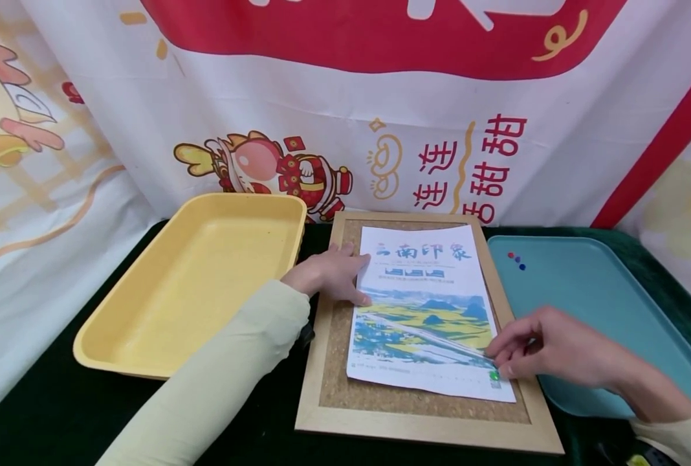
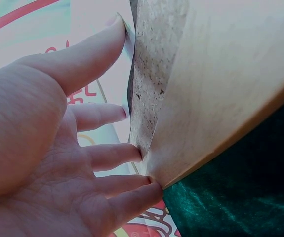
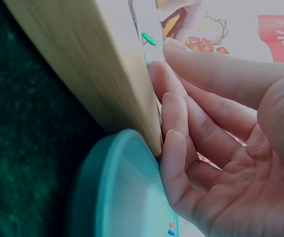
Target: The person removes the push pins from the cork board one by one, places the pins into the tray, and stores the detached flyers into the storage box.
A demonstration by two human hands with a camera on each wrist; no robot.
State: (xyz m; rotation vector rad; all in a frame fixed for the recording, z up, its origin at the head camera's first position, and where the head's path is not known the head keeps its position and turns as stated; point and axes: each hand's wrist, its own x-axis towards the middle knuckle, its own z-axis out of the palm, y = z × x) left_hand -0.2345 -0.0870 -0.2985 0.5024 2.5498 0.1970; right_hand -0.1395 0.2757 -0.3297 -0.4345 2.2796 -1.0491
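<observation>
Printed sheet [image 1: 421,323] is laid on a framed cork board [image 1: 392,398], between the left hand [image 1: 336,275], by whose spread-apart fingers its left edge is touched, and the right hand [image 1: 546,346], held bent-fingered at its lower right; whether anything is pinched there cannot be told. Beside the right fingertips a green pin [image 1: 493,375] is seen; a blue tray [image 1: 578,285] is overhung by that hand.

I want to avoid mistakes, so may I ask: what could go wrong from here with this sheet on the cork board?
The sheet may swing or slip if the left hand lifts from its left edge: the only pin I can see on it is the green pin at the lower right corner. The small red and blue pieces on the teal tray could scatter if the right hand bumps it.
</observation>
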